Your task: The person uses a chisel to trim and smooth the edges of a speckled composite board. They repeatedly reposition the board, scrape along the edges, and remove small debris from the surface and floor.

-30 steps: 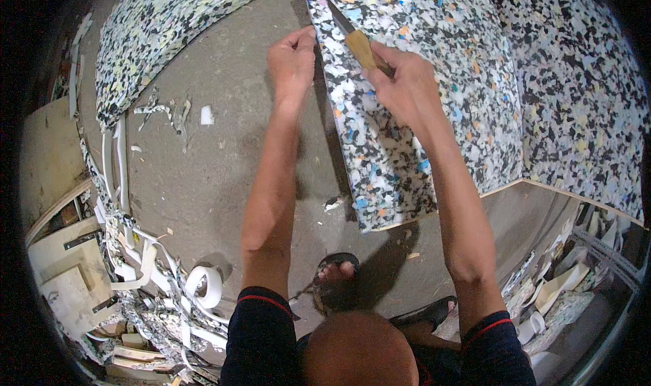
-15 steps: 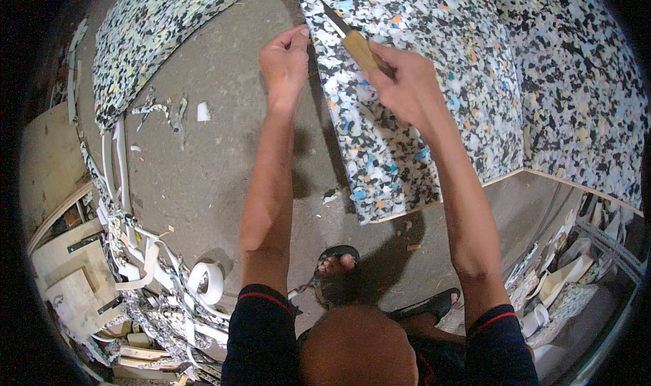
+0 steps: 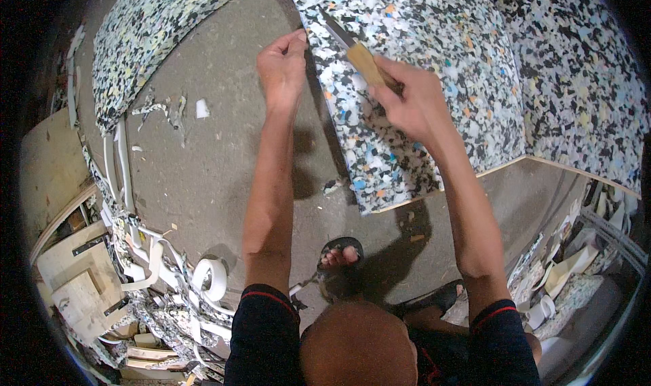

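My right hand (image 3: pixel 415 101) is wrapped round the light wooden handle of a knife (image 3: pixel 365 62). Its dark, pointed blade tilts up and left, over a speckled foam sheet (image 3: pixel 468 81) of white, black and coloured bits. At that sheet's left edge is my left hand (image 3: pixel 281 69), closed, with thumb and forefinger pinched together on the edge. What lies between those fingertips is mostly hidden. The sheet's near corner points toward me, above the floor.
Another speckled foam piece (image 3: pixel 156 40) curves at the far left. White strips and foam scraps lie in a heap near a white roll (image 3: pixel 209 280). Wooden boards (image 3: pixel 81 277) sit at the left rim. More offcuts (image 3: pixel 569 271) fill the right side. My sandalled foot (image 3: pixel 340 257) stands on the concrete floor (image 3: pixel 203 176).
My right hand and the knife have drawn slightly back toward me, away from the far end of the sheet. The left hand keeps its pinch near the same edge.
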Demonstrator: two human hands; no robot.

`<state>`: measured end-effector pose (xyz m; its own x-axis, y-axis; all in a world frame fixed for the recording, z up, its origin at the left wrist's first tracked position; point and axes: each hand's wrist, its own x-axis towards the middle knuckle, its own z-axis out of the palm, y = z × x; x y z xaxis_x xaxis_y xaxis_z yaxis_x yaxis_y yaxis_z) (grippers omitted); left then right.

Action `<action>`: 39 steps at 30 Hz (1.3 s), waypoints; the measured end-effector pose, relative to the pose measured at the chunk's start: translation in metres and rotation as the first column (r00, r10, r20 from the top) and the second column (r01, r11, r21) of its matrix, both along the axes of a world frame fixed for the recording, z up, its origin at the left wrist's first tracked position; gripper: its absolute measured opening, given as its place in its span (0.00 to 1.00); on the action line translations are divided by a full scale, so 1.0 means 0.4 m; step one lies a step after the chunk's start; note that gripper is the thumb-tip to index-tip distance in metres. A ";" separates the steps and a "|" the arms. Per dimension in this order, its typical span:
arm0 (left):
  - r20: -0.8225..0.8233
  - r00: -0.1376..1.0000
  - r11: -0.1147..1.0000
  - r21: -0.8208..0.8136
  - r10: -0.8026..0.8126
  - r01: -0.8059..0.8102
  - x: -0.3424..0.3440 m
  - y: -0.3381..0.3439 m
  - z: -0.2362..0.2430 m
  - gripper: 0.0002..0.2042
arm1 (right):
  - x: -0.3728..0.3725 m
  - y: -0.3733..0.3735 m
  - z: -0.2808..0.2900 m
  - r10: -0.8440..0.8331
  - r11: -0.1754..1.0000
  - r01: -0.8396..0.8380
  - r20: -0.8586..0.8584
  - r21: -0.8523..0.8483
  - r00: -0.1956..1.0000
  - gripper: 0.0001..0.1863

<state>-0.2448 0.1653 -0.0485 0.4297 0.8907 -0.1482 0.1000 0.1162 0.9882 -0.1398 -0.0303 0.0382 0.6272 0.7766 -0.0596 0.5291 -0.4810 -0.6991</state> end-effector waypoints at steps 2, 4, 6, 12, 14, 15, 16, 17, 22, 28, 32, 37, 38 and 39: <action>-0.056 0.998 1.000 0.016 -0.020 0.021 -0.011 -0.003 0.001 0.13 | -0.024 -0.058 0.014 -0.005 1.000 0.005 -0.030 0.009 1.000 0.23; -0.105 0.994 0.999 0.024 -0.021 0.024 -0.024 -0.010 0.001 0.13 | -0.027 -0.064 0.021 -0.012 1.000 0.013 -0.074 0.017 0.997 0.25; -0.158 0.987 1.000 0.005 -0.020 0.021 -0.035 -0.023 0.000 0.12 | -0.017 -0.034 0.021 -0.047 0.997 0.044 -0.050 -0.060 0.998 0.25; -0.032 0.999 1.000 0.000 0.000 0.000 -0.047 -0.059 -0.005 0.10 | -0.008 0.018 -0.009 -0.005 0.999 0.005 0.009 -0.049 1.000 0.25; -0.041 0.999 0.999 -0.038 -0.004 0.002 -0.053 -0.062 -0.002 0.11 | -0.026 -0.046 -0.008 0.018 1.000 -0.017 0.025 -0.021 1.000 0.25; -0.049 0.999 0.998 -0.061 -0.004 0.001 -0.056 -0.064 0.000 0.12 | -0.039 -0.086 -0.005 0.026 0.999 -0.027 0.014 0.030 1.000 0.24; -0.049 0.999 0.998 -0.063 -0.011 0.007 -0.059 -0.067 0.001 0.12 | -0.046 -0.110 -0.003 0.014 0.999 -0.013 -0.016 0.033 1.000 0.24; -0.053 0.998 0.998 -0.064 -0.016 0.013 -0.063 -0.070 0.003 0.12 | -0.049 -0.124 -0.002 0.037 0.996 -0.038 0.004 0.077 0.999 0.24; -0.077 0.997 0.999 -0.052 -0.002 -0.002 -0.071 -0.093 0.011 0.12 | -0.030 -0.059 -0.001 0.008 1.000 -0.006 -0.079 0.022 0.997 0.24; -0.097 0.995 0.999 -0.040 -0.009 0.006 -0.080 -0.096 0.019 0.12 | -0.063 -0.107 0.011 0.027 0.998 -0.025 -0.040 0.062 0.999 0.24; -0.077 0.997 0.997 -0.071 0.011 -0.016 -0.081 -0.102 0.012 0.12 | -0.084 -0.183 0.007 0.024 0.997 -0.022 -0.022 0.070 0.999 0.23; -0.073 0.997 1.000 -0.021 -0.003 0.001 -0.086 -0.115 0.014 0.11 | -0.051 -0.093 -0.037 0.031 0.991 -0.035 0.035 0.131 0.999 0.23; -0.086 0.996 1.000 0.010 -0.005 0.006 -0.090 -0.116 0.018 0.11 | -0.049 -0.088 -0.040 0.029 0.990 -0.033 0.031 0.138 0.999 0.22; -0.110 0.994 0.999 0.036 0.005 -0.001 -0.095 -0.117 0.021 0.11 | -0.053 -0.090 -0.042 0.031 0.989 -0.035 0.029 0.143 0.999 0.22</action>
<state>-0.2827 0.1185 -0.0401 0.4094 0.8978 -0.1624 0.2085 0.0812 0.9746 -0.1608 -0.0665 0.0216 0.6010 0.7962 0.0698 0.5621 -0.3589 -0.7451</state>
